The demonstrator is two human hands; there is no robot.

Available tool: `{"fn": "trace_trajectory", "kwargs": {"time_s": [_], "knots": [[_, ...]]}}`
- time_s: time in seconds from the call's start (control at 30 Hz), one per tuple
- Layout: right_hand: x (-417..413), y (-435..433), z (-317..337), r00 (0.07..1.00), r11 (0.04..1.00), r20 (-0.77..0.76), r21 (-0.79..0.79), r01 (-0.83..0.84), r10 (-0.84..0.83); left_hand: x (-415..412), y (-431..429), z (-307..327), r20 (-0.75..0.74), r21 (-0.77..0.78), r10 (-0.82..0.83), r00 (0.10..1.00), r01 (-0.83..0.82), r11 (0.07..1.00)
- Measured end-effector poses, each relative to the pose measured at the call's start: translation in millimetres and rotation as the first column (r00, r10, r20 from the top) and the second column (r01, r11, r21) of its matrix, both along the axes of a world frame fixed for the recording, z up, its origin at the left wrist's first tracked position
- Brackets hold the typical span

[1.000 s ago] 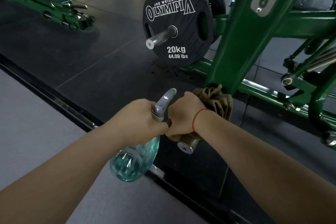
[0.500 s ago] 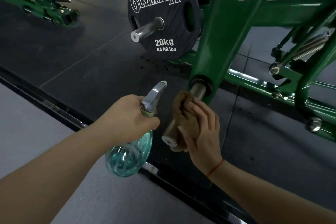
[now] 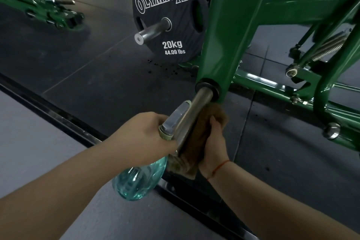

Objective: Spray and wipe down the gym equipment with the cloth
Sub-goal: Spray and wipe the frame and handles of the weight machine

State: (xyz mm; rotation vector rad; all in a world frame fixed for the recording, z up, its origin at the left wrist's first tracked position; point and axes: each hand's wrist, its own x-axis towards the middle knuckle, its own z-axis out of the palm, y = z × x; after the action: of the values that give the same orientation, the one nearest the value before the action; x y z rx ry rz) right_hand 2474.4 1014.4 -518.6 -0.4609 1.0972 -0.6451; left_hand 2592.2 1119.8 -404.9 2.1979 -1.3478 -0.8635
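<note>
At the foot of the green frame, the right hand presses the cloth to the steel peg.
The brown cloth lies along the peg's underside and right flank, from near the frame collar down past the peg's free end, and the right fingers curl round it from below, gripping cloth and peg together. The left hand is closed round the neck of the bottle, its silver spray head just beside the peg and its teal body hanging below the wrist. Behind, a black 20kg plate sits on another peg, with dark droplets on the floor beneath it.
</note>
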Motion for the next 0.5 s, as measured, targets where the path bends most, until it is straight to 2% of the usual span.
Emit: {"fn": "trace_trajectory", "kwargs": {"time_s": [0.03, 0.1, 0.2, 0.33, 0.4, 0.5], "knots": [[-1.8, 4.2, 1.5, 0.999, 0.999, 0.027, 0.047, -0.027, 0.026, 0.0, -1.1, -0.9, 0.015, 0.006, -0.002, 1.000, 0.002, 1.000], [-6.0, 2.6, 4.3, 0.996, 0.998, 0.080, 0.043, -0.054, 0.051, 0.9, -3.9, -2.5, 0.016, 0.015, 0.016, 1.000, -0.016, 1.000], [-3.6, -18.7, 12.3, 0.999, 0.998, 0.027, -0.043, 0.035, -0.034, 1.2, -6.2, -1.4, 0.013, 0.026, 0.031, 0.999, -0.031, 0.999], [11.1, -39.8, 13.9, 0.989, 0.995, 0.110, 0.022, 0.093, -0.095, -0.5, -5.9, 1.7, -0.006, 0.057, 0.006, 1.000, -0.005, 0.998], [16.9, -37.6, 9.9, 0.994, 0.998, 0.099, 0.051, 0.029, -0.034, -0.6, -5.0, 1.9, -0.022, 0.070, 0.005, 1.000, -0.003, 0.998], [18.2, -31.9, 1.7, 0.982, 0.983, 0.088, 0.069, -0.172, 0.166, 0.5, -5.5, 0.2, -0.022, 0.074, 0.009, 1.000, -0.008, 0.997]]}}
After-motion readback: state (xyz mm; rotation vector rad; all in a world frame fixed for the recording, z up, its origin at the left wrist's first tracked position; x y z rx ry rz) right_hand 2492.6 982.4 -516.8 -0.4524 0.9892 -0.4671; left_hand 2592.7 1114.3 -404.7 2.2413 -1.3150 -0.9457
